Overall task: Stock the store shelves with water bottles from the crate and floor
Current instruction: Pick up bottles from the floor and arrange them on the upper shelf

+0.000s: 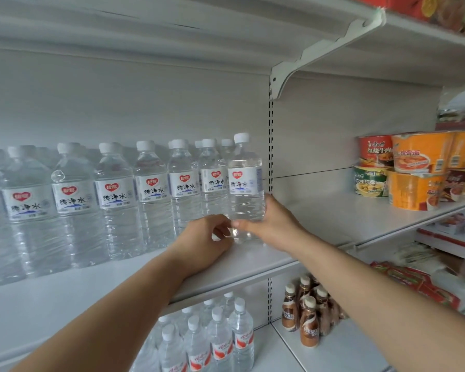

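Just right of the frame's centre, the right hand [274, 224] grips the lower part of a water bottle [244, 181]. Its thumb lies across the front of the bottle near the base and its fingers wrap round the right side and back. The bottle stands upright with its white cap on, at the right end of the middle shelf [253, 261], right beside the slotted post [270, 146] that divides the shelving.

The left hand [202, 242] sits just left of the bottle's base, low over the shelf. Its fingers [222, 228] are curled, and the tips reach the bottle's lower left side next to the right thumb. I cannot tell whether they hold the bottle or only touch it.

To the left, a row of bottles [113, 194] with the same white labels runs along the shelf to the left edge of the frame, with more caps showing behind them. The held bottle stands close against the last one in that row.

At the right of the frame, on the next section of shelf, stacked noodle cups [414, 167] stand well apart from the hands. At the bottom, bottles with red labels [220, 342] fill the shelf below, with brown coffee bottles [309, 326] to their right.
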`<state>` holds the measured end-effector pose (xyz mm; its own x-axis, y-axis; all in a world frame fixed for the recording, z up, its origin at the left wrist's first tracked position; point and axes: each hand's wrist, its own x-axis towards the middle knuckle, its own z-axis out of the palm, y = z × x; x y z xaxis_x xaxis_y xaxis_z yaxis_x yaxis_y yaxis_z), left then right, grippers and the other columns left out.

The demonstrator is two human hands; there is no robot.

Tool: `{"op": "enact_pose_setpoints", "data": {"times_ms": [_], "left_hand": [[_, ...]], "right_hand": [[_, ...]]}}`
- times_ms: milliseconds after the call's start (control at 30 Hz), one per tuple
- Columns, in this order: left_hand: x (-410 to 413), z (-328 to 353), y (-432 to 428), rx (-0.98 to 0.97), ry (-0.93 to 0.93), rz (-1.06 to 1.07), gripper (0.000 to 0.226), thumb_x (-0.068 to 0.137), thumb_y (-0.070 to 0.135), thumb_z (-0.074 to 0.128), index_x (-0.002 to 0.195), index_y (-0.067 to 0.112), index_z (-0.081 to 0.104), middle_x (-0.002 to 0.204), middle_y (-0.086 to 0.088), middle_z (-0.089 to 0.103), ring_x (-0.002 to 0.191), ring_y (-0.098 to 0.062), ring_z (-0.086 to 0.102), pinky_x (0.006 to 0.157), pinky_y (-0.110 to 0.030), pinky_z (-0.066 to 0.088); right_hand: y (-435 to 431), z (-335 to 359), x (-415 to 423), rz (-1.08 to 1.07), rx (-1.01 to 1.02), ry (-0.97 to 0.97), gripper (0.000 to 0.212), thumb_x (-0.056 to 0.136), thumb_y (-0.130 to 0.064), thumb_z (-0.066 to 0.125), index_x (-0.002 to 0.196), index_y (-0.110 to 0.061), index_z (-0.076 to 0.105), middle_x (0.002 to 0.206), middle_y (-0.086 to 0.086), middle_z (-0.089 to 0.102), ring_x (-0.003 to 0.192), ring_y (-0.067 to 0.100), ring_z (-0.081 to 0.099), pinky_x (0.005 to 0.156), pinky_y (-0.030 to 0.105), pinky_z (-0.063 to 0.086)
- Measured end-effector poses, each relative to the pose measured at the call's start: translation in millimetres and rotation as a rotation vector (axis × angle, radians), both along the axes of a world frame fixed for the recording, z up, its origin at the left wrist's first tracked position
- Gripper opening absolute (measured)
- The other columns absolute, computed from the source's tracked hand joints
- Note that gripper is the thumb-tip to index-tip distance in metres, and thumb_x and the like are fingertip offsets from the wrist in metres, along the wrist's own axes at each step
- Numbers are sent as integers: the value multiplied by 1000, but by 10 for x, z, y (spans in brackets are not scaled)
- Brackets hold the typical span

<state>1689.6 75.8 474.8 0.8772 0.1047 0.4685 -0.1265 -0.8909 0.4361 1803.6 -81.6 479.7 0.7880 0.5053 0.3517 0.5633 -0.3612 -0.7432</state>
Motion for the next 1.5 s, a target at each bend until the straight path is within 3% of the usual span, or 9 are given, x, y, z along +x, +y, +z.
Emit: {"op": "enact_pose_setpoints", "data": {"times_ms": [100, 167, 233, 333, 467, 667, 800, 1067, 1500], "left_hand": [[-1, -14, 21, -16, 31, -28, 36, 86, 6, 65, 115, 27, 67, 103, 10, 69, 93, -2, 64, 73, -2, 40], [4, -21, 36, -35, 49, -40, 42, 87, 7, 64, 118, 34, 65, 106, 13, 68, 95, 0, 63, 75, -3, 40], [5, -17, 26, -41, 59, -50, 45, 88, 8, 63, 120, 39, 63, 109, 16, 66, 97, 2, 62, 75, -3, 40], [0, -10, 18, -49, 68, -74, 48, 88, 7, 62, 117, 44, 60, 114, 17, 65, 101, 4, 61, 75, 0, 38], [11, -14, 31, -43, 94, -79, 48, 89, 6, 59, 119, 44, 60, 122, 17, 63, 107, 4, 60, 78, -2, 39], [37, -13, 43, -48, 127, 27, 54, 94, 11, 60, 142, 33, 49, 136, 12, 59, 124, -10, 56, 107, -30, 43], [61, -10, 64, -89, 116, 89, 53, 93, 9, 59, 144, 22, 48, 129, 9, 62, 117, -11, 57, 101, -23, 42], [71, 2, 40, -72, 131, 119, 54, 94, 12, 59, 146, 22, 45, 130, 8, 60, 117, -12, 56, 95, -18, 38], [76, 13, 4, -38, 140, 135, 55, 94, 14, 59, 146, 21, 42, 132, 5, 58, 118, -11, 56, 92, -16, 36]], "right_hand": [[-214, 143, -43, 58, 40, 71, 90, 45, -60, 88, 121, -29, 51, 113, -7, 72, 105, 11, 70, 97, 39, 56], [-314, 188, -53, 137, -17, 96, 55, 70, -35, 90, 114, -30, 58, 114, -6, 74, 106, 11, 70, 102, 42, 54], [-363, 216, -57, 102, -65, 50, 36, 84, -24, 81, 114, -31, 64, 115, -7, 73, 106, 10, 70, 102, 38, 53], [-304, 184, -137, -23, -81, -97, 40, 84, -35, 79, 120, -25, 67, 114, -6, 71, 105, 12, 66, 90, 27, 51], [-152, 71, -145, -191, -113, -194, 52, 79, -46, 80, 119, -18, 64, 116, 1, 70, 109, 21, 64, 92, 32, 53], [-209, 59, 19, -161, -38, -125, 50, 84, -35, 80, 124, -18, 55, 116, -2, 71, 98, 17, 64, 78, 24, 44], [-145, 71, 183, -135, -49, -108, 52, 83, -36, 81, 126, -20, 56, 118, -2, 70, 103, 17, 65, 83, 25, 47], [172, 83, 378, -136, -92, -114, 54, 81, -38, 82, 124, -17, 57, 119, 3, 69, 106, 22, 66, 92, 31, 53], [379, 64, 381, -155, -120, -152, 58, 83, -39, 81, 126, -10, 54, 122, 10, 66, 111, 27, 64, 87, 28, 50]]}}
